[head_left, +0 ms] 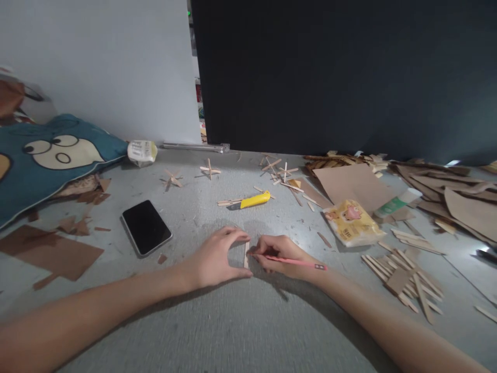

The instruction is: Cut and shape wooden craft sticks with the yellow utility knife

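Note:
My left hand pins a short wooden craft stick to the table, thumb at its near end and fingertips at its far end. In my right hand is a pink pencil, its tip at the stick's right edge and its back end pointing right. Beyond the hands lies a yellow utility knife with its dark blade toward the left, beside some thin sticks. Small crossed-stick pieces stand farther back, one upright star shape and another to its left.
A phone lies left of my left hand, near brown cardboard and a blue cushion. To the right are a yellow tissue pack, a glue stick and a pile of craft sticks. A dark panel rises behind.

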The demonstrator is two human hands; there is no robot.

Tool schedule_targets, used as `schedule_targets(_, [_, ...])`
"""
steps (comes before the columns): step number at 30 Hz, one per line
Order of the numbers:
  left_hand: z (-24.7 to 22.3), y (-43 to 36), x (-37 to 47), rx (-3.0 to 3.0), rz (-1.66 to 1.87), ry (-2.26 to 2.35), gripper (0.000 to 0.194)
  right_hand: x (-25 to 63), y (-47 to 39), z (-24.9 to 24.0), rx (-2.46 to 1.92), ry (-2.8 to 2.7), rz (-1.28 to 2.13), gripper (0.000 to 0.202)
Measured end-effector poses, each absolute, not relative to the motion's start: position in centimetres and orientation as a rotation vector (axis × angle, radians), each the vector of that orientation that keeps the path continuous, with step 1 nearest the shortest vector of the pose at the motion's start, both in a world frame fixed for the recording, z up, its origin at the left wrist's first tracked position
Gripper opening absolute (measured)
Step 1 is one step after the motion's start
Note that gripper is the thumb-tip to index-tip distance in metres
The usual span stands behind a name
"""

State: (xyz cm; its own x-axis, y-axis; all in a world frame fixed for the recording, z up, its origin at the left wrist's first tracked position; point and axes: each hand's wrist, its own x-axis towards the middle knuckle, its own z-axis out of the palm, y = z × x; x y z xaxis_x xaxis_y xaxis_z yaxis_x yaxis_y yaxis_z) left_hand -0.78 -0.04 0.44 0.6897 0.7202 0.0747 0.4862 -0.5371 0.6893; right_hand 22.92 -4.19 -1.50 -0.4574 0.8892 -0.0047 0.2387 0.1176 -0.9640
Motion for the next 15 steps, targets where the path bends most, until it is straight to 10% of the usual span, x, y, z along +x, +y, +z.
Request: schedule_targets(15, [0.16, 0.01, -0.82, 2.265, 0.459, 0.912, 0.069, 23.05, -4.06, -2.0, -1.079, -1.792, 1.346, 0.021])
